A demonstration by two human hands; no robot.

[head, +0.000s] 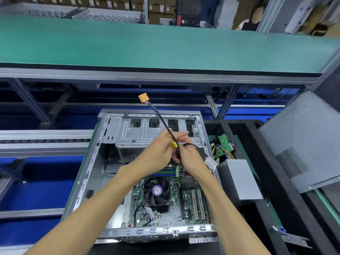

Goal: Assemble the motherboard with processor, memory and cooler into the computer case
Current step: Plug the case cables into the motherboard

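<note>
Green conveyor surface [165,45] runs beyond the open grey metal computer case [103,144]. Above its green motherboard [176,205], both my hands' fingers [166,142] grasp a black cable with an orange connector [160,116], left hand [156,155] beside right hand [187,153].

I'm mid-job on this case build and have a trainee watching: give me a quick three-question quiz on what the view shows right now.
1. True or false: the motherboard already lies inside the computer case.
2. Which item do both hands hold above the case? A) a screwdriver B) a black cable with an orange connector C) a memory stick
3. Fill in: the cooler fan sits on the motherboard, and the grey power supply lies outside the case on its ____ side.

Key:
1. True.
2. B: the left hand and the right hand grip it together.
3. Right.
</note>
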